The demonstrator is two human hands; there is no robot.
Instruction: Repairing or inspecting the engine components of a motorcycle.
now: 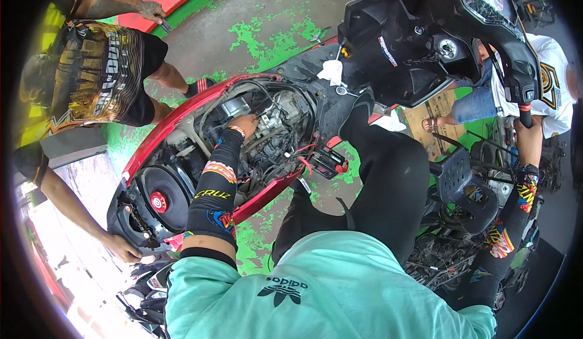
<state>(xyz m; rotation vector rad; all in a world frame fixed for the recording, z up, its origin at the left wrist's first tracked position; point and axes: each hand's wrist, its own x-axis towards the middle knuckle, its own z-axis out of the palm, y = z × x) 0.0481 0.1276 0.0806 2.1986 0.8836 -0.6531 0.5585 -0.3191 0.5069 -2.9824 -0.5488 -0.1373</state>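
A red scooter (182, 117) stands below me with its seat off and the engine bay (273, 132) open. My left hand (246, 124) reaches into the bay and rests on the metal engine parts, fingers curled down and hidden. That arm wears a black sleeve with coloured patterns. My right hand (532, 133), in a matching sleeve, is stretched out to the right and closed around the black handlebar grip (525, 115). My leg in black trousers crosses the footboard, foot (363, 105) planted near the black front panel (401, 53).
A person in a black patterned shirt (97, 75) stands at the left, one hand (124, 249) on the scooter's rear. Another person in a white shirt (549, 81) sits at the right. A white rag (331, 71) lies on the footboard; a black plastic chair (464, 187) stands beside my leg.
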